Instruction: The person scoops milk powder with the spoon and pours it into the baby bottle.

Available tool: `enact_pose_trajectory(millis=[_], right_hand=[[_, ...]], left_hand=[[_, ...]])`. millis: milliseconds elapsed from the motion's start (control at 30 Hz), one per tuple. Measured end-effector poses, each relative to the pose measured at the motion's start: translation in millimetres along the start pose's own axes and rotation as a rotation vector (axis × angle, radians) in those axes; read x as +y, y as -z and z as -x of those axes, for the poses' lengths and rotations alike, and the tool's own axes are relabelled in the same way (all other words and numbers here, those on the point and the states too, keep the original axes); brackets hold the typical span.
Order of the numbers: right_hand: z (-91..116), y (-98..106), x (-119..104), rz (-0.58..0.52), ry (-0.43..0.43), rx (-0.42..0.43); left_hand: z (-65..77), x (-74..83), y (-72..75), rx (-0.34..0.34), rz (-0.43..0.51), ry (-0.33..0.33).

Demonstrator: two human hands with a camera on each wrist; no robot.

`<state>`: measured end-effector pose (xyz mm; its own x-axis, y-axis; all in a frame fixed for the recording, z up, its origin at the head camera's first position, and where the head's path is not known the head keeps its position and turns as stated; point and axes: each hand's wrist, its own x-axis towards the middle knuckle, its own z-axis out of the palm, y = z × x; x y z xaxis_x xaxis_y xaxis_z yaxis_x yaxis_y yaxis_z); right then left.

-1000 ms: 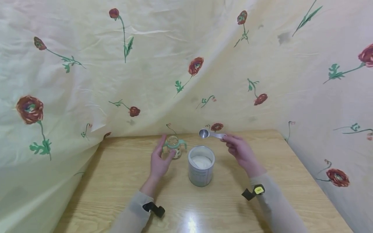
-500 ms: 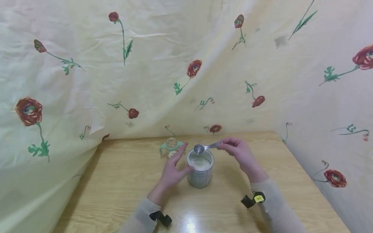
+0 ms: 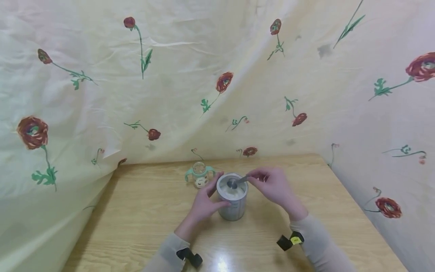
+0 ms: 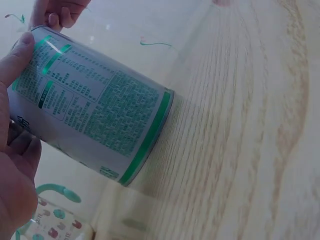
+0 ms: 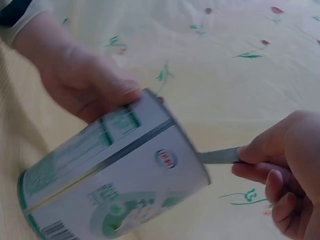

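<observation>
A round, grey-white tin (image 3: 232, 207) with white powder inside stands upright on the table, its top uncovered. My left hand (image 3: 203, 207) grips the tin near its rim, thumb in front and fingers round the far left side. In the left wrist view the tin (image 4: 95, 107) shows a green-printed label. My right hand (image 3: 273, 187) pinches the handle of a metal measuring spoon (image 3: 242, 180); the bowl is inside the tin's mouth, over the powder. From the right wrist view, only the spoon's handle (image 5: 220, 156) shows beyond the rim, between thumb and fingers.
Behind the tin, to its left, stands a small clear bottle (image 3: 199, 177) with mint-green handles. The wooden table (image 3: 136, 219) ends at a flower-print cloth (image 3: 176, 94) hanging at the back and sides.
My left hand has moved right from the bottle to the tin and now grips it. My right hand has lowered the measuring spoon from above into the tin's mouth.
</observation>
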<state>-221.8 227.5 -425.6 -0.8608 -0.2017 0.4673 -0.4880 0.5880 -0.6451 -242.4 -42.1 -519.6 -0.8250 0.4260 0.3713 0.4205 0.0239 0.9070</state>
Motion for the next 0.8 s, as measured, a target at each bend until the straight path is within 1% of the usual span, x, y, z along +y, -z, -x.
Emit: enact_pose_trajectory(millis=[100,200,300,367,467,567,700,800], right_hand=[[1,-7,1,0.100,0.162,0.043],[0,-10,1,0.160,0.269,0.065],[-2,-11,1,0.225,0.346,0.062],[-3,-12,1,0.274,0.387,0.045],[-3,-14,1,0.339,0.421,0.011],[-4,-14,-2,0.379,0.448,-0.025],[-6,-15,-9,0.394,0.476,-0.081],[-7,-15,-14,0.390,0.471,-0.127]], left_hand=[[0.1,0.9,0.4,0.001,0.017,0.063],[-1.2,2.0,1.1,0.008,0.018,0.092],[-3.3,2.5,2.0,0.008,0.025,0.082],[-4.4,1.9,2.5,0.005,0.029,0.074],[-5.0,0.1,3.0,-0.001,0.031,0.071],[-4.0,-0.4,2.7,-0.007,0.029,0.079],[-2.7,0.7,1.6,-0.009,0.022,0.086],[-2.6,0.9,1.0,-0.008,0.017,0.079]])
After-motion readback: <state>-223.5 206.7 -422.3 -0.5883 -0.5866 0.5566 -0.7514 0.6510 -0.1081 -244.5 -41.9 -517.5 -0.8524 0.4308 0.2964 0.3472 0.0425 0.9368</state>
